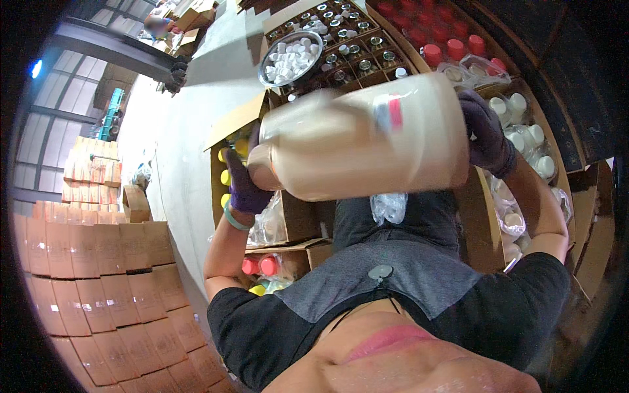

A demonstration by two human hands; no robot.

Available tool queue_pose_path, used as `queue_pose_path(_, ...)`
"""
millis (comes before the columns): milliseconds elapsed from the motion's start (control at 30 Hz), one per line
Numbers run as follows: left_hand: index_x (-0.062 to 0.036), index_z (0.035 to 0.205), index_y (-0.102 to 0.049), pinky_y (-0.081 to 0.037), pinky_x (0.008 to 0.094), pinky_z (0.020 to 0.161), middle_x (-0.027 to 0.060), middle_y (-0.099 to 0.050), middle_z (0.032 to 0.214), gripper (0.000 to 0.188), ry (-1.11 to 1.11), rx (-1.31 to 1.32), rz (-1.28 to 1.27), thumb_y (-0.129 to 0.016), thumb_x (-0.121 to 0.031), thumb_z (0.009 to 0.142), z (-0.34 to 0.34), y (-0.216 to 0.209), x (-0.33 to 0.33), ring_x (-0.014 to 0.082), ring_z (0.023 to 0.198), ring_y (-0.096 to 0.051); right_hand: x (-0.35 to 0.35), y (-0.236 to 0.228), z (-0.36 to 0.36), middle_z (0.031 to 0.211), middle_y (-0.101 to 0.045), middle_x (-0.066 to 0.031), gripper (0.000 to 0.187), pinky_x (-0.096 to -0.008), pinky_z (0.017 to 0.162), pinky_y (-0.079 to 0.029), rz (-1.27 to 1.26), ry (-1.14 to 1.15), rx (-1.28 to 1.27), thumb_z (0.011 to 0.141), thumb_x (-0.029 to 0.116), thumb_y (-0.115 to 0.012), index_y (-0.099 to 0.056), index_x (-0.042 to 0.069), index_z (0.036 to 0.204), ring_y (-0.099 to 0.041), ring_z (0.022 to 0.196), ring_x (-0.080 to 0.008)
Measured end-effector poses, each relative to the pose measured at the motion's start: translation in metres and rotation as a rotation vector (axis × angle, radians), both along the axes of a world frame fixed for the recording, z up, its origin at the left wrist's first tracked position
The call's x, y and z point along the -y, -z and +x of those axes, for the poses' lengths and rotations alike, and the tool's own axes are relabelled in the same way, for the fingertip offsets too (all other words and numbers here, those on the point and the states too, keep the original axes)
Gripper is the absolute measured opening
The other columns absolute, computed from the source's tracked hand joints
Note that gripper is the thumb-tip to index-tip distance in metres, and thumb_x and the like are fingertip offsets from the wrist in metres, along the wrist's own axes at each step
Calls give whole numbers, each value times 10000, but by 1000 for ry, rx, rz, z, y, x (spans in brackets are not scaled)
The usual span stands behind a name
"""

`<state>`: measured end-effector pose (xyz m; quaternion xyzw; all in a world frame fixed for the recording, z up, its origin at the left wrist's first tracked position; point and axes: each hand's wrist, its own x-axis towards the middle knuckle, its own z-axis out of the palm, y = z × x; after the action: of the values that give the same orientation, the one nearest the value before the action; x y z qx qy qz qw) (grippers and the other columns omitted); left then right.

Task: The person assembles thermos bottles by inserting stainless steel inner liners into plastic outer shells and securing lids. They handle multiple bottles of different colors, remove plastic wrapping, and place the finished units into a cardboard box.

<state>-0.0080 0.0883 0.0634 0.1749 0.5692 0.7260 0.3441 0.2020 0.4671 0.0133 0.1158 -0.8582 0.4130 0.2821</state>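
Note:
A big whitish plastic jug (367, 144) is held lying sideways in front of my chest, blurred by motion. A small red and blue patch shows on its side. My left hand (247, 187), in a purple glove, grips the jug's left end, beside a round beige part that looks like its cap. My right hand (486, 134), gloved in dark purple, is wrapped round the right end. Some fingers of both hands are hidden behind the jug. Beyond it, a round metal bowl (263, 73) full of small white caps rests on a carton of glass bottles (367, 64) set in dividers.
Red-capped bottles (457, 48) fill a carton at the far right. White-capped bottles (536, 135) stand in another by my right arm. Yellow-capped bottles (225, 177) and red-capped ones (268, 264) sit in cartons at my left. Stacked cartons (98, 288) rise farther left, beyond the floor (190, 137).

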Motion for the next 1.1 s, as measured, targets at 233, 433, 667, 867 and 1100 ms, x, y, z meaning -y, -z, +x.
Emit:
queue_pose_path(233, -18, 1282, -438, -438, 433, 979, 199, -549, 1220, 726, -211, -745, 111, -731, -441, 769, 11, 39, -1, 308, 1130, -552, 11, 65, -12, 1251, -569, -135, 469, -381, 1035, -410, -372, -227, 314, 855, 153, -688, -520, 28, 1275, -537, 1171, -254)
queue_pose_path(433, -87, 1430, -318, -381, 528, 1039, 205, -410, 1411, 917, -111, -1082, 210, -779, -466, 734, 4, 68, 6, 384, 1232, -490, 1, 62, -11, 1223, -609, -149, 490, -333, 973, -470, -704, -293, 576, 878, 153, -676, -496, 32, 1317, -593, 1128, -221)
queue_pose_path(667, -117, 1479, -304, -308, 528, 1119, 106, -399, 1482, 835, -172, 215, 150, -507, -642, 862, 11, 72, 23, 347, 1345, -391, 4, 0, -13, 1003, -678, -158, 374, -361, 795, -542, 131, -120, 72, 910, 136, -623, -513, 30, 1251, -688, 908, -242)
queue_pose_path(867, -73, 1423, -349, -358, 485, 1091, 143, -482, 1387, 771, -316, -498, 199, -673, -438, 826, 16, 98, 17, 315, 1288, -462, -3, 77, -31, 1211, -592, -184, 443, -416, 1029, -417, -75, -59, 236, 875, 116, -642, -516, 40, 1293, -553, 1182, -261)
queue_pose_path(1100, -54, 1399, -279, -347, 474, 1073, 194, -440, 1355, 918, -70, -1022, -260, -799, -276, 675, 61, 140, 41, 345, 1281, -428, -18, 63, -79, 1197, -606, -122, 504, -293, 871, -519, -518, -139, 536, 896, 312, -638, -527, 51, 1312, -603, 1050, -168)
